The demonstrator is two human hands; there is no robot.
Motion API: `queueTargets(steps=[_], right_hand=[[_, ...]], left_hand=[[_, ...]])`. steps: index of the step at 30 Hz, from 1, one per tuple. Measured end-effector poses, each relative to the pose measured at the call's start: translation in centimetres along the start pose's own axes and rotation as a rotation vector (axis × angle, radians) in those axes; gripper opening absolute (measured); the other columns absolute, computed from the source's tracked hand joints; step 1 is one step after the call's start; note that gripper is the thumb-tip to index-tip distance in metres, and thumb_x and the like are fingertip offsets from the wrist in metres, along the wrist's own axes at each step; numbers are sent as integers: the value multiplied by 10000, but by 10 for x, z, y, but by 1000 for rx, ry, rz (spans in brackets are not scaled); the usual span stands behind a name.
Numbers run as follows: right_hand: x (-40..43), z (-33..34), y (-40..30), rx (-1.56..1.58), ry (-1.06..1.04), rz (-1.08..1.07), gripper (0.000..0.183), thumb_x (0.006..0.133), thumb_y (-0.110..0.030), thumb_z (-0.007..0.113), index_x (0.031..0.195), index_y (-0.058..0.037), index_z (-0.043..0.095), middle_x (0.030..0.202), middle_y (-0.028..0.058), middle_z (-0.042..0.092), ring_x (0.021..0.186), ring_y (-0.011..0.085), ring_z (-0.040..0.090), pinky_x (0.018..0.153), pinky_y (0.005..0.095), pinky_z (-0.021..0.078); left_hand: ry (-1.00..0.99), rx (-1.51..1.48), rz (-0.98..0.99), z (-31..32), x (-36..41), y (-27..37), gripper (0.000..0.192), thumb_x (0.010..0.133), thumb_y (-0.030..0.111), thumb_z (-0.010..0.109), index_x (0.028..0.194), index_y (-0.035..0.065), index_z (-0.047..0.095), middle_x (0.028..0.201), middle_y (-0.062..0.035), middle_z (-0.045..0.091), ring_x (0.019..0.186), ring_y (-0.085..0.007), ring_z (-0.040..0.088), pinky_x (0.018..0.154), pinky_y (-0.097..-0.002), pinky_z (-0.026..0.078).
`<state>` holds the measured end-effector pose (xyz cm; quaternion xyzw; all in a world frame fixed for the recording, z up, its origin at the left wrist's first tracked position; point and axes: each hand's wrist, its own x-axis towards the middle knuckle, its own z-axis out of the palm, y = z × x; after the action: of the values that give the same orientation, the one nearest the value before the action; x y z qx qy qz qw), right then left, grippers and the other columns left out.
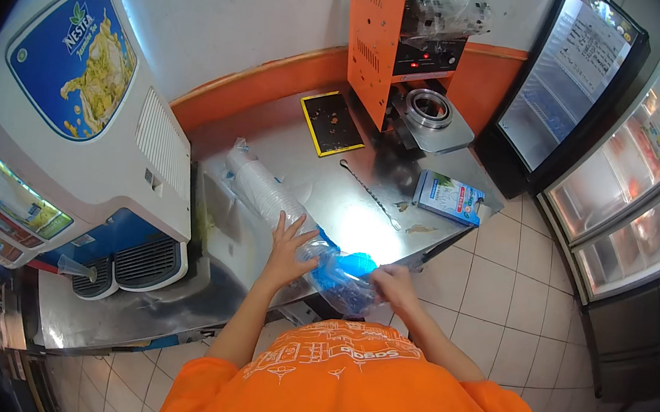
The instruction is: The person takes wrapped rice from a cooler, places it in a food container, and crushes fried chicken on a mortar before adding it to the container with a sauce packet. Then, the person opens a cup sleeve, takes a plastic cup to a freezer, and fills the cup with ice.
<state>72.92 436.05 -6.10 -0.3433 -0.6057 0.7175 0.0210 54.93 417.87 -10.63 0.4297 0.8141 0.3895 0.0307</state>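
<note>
A long stack of clear plastic cups [268,190] lies on its side on the steel counter, inside a clear plastic sleeve. My left hand [290,253] rests on the near part of the stack with its fingers spread. Toward me, the loose end of the plastic sleeve [351,288], with blue areas on it, bunches over the counter's front edge. The fingers of my right hand [395,287] are closed on this plastic at its right side. What lies inside the bunched end cannot be made out.
A cup sealing machine [374,46] stands at the back. Before it lie a yellow-edged black pad [332,124], a twisted bar spoon [371,195] and a blue-and-white box [450,197]. A drink dispenser [119,182] is at left, with display refrigerators [570,81] at right.
</note>
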Motion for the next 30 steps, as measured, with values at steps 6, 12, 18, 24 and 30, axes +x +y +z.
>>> queueTargets(steps=[6,12,18,24,30], right_hand=[[-36,-67,-1,244,467,-246,176,786,-120,511,637,-39,561,531,15,514,414,67,445,388,199,359],[-75,-99,17,278,630,-279,153,791,-122,502,669,-47,556,543,12,508,407,61,449,374,185,328],[-103,-160,54,344,715,-314,178,825,-158,491,686,-60,543,552,16,514,408,65,455,350,180,287],[-152,-247,87,428,803,-344,159,815,-130,487,691,-46,541,561,23,517,421,69,462,371,186,297],[-212,-331,107,340,902,-406,147,778,-45,579,647,-3,527,598,39,530,505,71,503,444,224,403]], left_hand=[[-44,100,-64,7,5,15,609,645,267,720,1218,150,551,1459,-145,217,1363,-413,17,1032,-639,37],[138,134,-220,25,3,44,816,690,312,710,1360,53,323,1464,-226,103,1355,-425,-28,1050,-605,7],[80,215,-201,50,2,97,713,724,278,675,1325,42,372,1457,-243,104,1350,-436,-41,1049,-601,-17],[-100,102,99,144,10,213,600,716,271,670,1242,69,462,1431,-260,164,1340,-459,44,1056,-594,22],[-450,-110,516,271,14,366,721,715,258,686,1317,41,353,1437,-224,186,1347,-435,87,1071,-557,95]])
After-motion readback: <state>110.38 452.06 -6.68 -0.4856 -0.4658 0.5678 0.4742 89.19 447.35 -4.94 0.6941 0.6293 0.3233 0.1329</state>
